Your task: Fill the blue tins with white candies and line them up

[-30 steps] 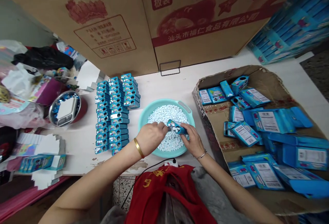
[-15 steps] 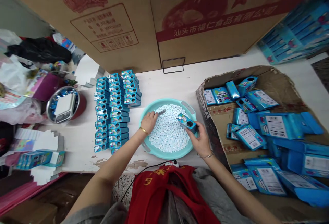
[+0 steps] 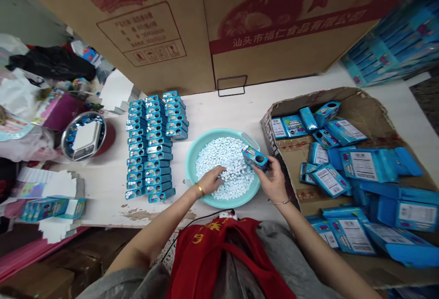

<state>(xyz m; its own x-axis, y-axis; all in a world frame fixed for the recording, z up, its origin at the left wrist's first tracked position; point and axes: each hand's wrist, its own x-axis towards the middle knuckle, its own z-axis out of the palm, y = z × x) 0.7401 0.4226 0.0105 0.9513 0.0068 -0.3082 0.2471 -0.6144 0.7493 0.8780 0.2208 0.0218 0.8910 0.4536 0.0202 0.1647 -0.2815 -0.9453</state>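
Observation:
A turquoise basin (image 3: 190, 157) holds many small white and pale-blue round candies (image 3: 214, 150). My left hand (image 3: 211, 181) is in the basin, its fingers closed low over the candies. The small grey metal utensil it held a moment ago is now hidden among them. Loose candies look smeared by motion just right of its fingers. At the basin's right rim, my right hand (image 3: 272, 181) grips a blue candy box (image 3: 254, 157). This box is tilted over the candies, with a dark round window on its side.
Rows of blue boxes (image 3: 158, 152) stand left of the basin. To the right, a cut-down cardboard carton (image 3: 298, 152) holds blue boxes, some flattened. Large cartons (image 3: 274, 68) wall off the back. A metal bowl (image 3: 109, 139) carrying a white scale (image 3: 87, 139) sits at left.
My left hand has moved right and down into the candies, and the metal utensil has gone from sight. My right hand has shifted slightly right and up with the box.

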